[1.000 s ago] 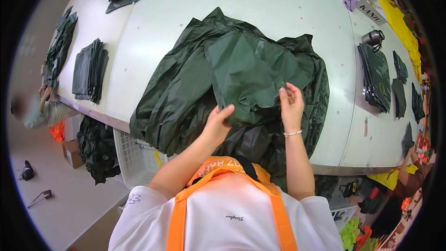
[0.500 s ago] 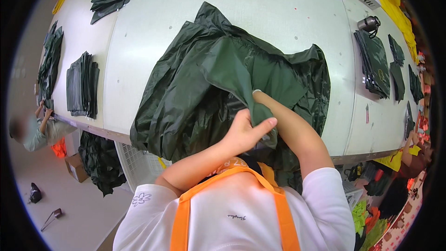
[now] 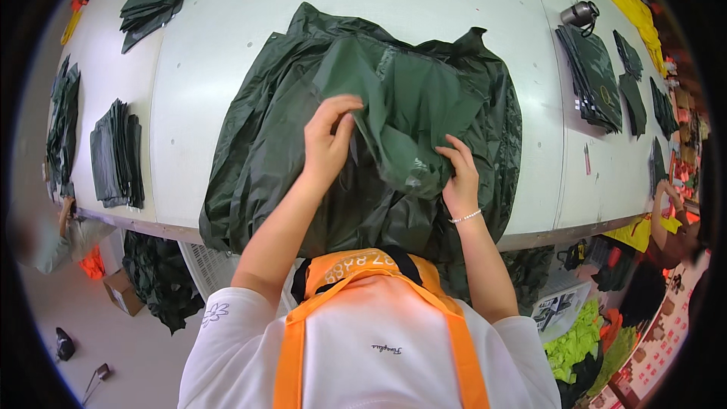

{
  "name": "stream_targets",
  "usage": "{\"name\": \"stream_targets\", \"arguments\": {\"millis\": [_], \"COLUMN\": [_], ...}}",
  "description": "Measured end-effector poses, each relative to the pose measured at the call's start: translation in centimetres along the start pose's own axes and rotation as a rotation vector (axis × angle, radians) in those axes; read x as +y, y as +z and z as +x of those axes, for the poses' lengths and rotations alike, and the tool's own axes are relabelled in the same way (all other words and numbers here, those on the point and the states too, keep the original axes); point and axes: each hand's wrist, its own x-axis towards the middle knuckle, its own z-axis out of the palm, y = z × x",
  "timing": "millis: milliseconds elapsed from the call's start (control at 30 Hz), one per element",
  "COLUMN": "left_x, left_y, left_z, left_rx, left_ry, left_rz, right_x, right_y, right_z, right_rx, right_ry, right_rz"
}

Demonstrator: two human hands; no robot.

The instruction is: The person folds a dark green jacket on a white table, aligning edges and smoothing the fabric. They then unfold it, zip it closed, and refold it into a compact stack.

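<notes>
A large dark green garment [image 3: 265,159] of thin, shiny fabric lies spread and rumpled on the white table in front of me. Part of its layer is lifted into a loose flap [image 3: 413,151] with a small pale print near its lower edge. My left hand [image 3: 327,140] pinches the flap's left edge between thumb and bent fingers. At the flap's right side my right hand [image 3: 460,182], with a beaded bracelet at the wrist, has its fingers curled against the fabric; the thumb is mostly hidden, so its hold is unclear.
Folded dark green stacks lie at the left [image 3: 117,155], far left [image 3: 157,0] and right [image 3: 594,79] of the table [image 3: 204,68]. A metal flask [image 3: 580,15] rests by the right stack. A white crate [image 3: 212,265] stands below the front edge. Other people work at both sides.
My right hand has drawn back from under the fabric flap and now rests at its right side. My left hand has moved up and left to the flap's other edge.
</notes>
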Motion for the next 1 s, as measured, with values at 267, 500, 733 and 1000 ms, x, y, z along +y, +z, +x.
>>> {"name": "stream_targets", "arguments": {"millis": [267,500,733,1000], "left_x": [-4.1,-1.4,-5.6,-2.2], "left_y": [-10.6,-0.3,0.6,-3.8], "left_z": [6.5,-3.5,-7.9,-0.5], "left_rx": [-0.002,-0.556,-0.725,-0.022], "left_ry": [-0.018,0.342,0.219,0.033], "left_rz": [0.948,0.529,0.396,0.5], "right_x": [4.3,5.5,7.0,-5.0], "right_y": [-4.5,-2.7,-4.8,5.1], "right_z": [5.7,9.4,12.9,4.2], "right_rx": [-0.103,-0.217,-0.051,-0.24], "right_ry": [0.131,0.089,0.18,-0.305], "right_rz": [0.067,-0.128,-0.452,-0.156]}}
